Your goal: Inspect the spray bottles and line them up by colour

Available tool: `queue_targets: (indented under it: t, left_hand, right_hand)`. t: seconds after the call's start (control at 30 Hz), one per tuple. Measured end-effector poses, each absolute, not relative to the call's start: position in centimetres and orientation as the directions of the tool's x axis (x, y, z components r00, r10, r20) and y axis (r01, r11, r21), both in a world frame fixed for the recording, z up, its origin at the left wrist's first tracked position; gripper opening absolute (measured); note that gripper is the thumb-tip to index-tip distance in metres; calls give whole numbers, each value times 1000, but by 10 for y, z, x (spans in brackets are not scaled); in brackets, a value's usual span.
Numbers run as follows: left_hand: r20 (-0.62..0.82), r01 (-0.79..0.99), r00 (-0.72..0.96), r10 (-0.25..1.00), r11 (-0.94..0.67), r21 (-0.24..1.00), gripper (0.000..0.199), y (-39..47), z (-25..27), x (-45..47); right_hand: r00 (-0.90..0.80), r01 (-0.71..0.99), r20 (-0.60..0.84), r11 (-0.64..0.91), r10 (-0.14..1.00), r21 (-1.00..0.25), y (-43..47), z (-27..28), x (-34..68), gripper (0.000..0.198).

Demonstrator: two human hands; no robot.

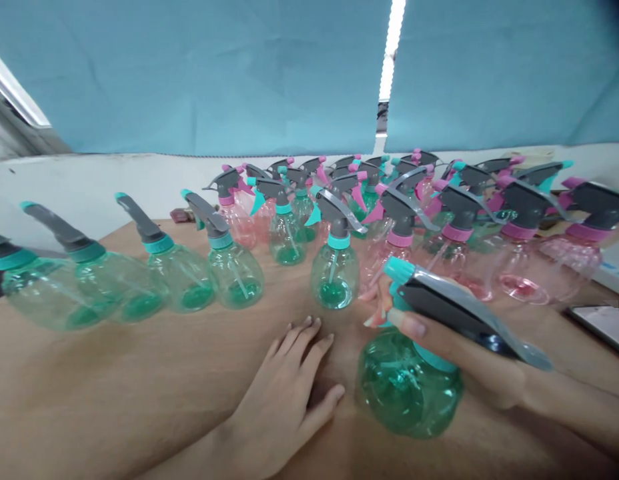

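Observation:
Wrapped round the neck and trigger of a green spray bottle [409, 393], my right hand [459, 350] holds it tilted at the near right. This bottle has a teal collar and nozzle and a grey-black spray head. My left hand [284, 387] rests on the table with its fingers stretched out, holding nothing. Just beyond its fingertips stands an upright green spray bottle [334, 273] with a teal collar. A pink spray bottle [384, 260] stands behind the held one, partly hidden by my right hand.
Several green spray bottles [234, 273] stand in a row on the left of the wooden table [154, 393]. More green and pink bottles [524, 273] crowd the back and right. A phone [604, 327] lies at the right edge. Blue cloth [239, 73] hangs behind.

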State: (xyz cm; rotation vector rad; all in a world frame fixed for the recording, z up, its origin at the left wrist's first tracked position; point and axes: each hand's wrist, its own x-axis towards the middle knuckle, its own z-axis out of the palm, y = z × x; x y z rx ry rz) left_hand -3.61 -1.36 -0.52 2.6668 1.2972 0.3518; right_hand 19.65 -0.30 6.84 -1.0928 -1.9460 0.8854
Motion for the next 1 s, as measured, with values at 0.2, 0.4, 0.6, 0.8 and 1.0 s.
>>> queue_targets:
  t: [0.2,0.4,0.6,0.8,1.0]
  left_hand:
    - [137,763,595,792,-610,215,48,-13,-5,-36]
    - [155,760,599,786,-619,198,47,-14,-5,-35]
    - [155,761,604,781,-624,176,47,-13,-6,-35]
    - [179,756,609,773,-634,164,46,-13,-6,-36]
    - [190,750,617,764,-644,153,46,-13,-5,-35]
  right_hand:
    - [-418,291,208,347,884,-892,-4,58,200,20]
    - [-386,227,258,362,886,-904,-2,66,189,21]
    - [-357,225,310,403,881,-887,-1,61,189,20]
    - [-335,199,345,424,877,-884,-1,59,191,20]
    - [-397,192,255,351,882,-917,-4,65,189,22]
